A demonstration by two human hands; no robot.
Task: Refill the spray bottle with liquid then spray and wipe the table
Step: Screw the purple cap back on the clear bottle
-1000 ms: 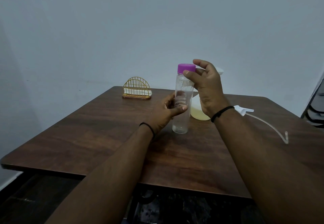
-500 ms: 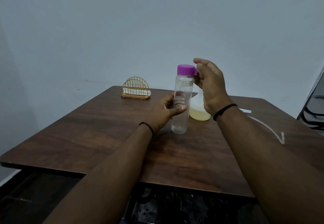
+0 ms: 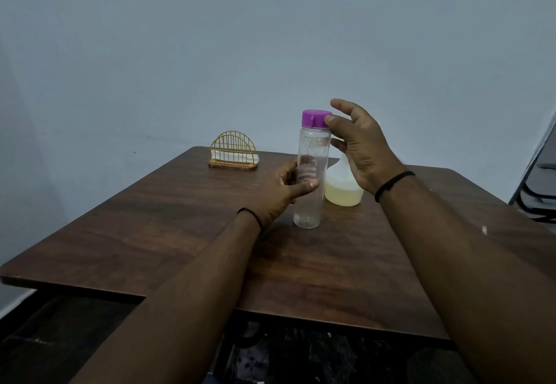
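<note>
A tall clear bottle (image 3: 311, 173) with a purple cap (image 3: 316, 118) stands upright in the middle of the brown wooden table (image 3: 150, 233). My left hand (image 3: 285, 191) grips its body about halfway up, fingers wrapped round it. My right hand (image 3: 358, 146) is at the cap's right side, the thumb tip touching the cap and the other fingers spread and lifted off it. Just behind and to the right stands the white spray bottle body (image 3: 343, 194), holding some pale yellow liquid, its top hidden by my right hand.
A gold wire napkin holder (image 3: 233, 153) with white napkins sits at the table's far edge. A small white tube end (image 3: 484, 229) shows beside my right forearm. Dark chairs (image 3: 541, 179) stand past the table's right side. A plain wall is behind.
My right hand's fingers have come off the purple cap and spread, leaving only the thumb against it. The left hand keeps its hold on the bottle, which has stayed in place.
</note>
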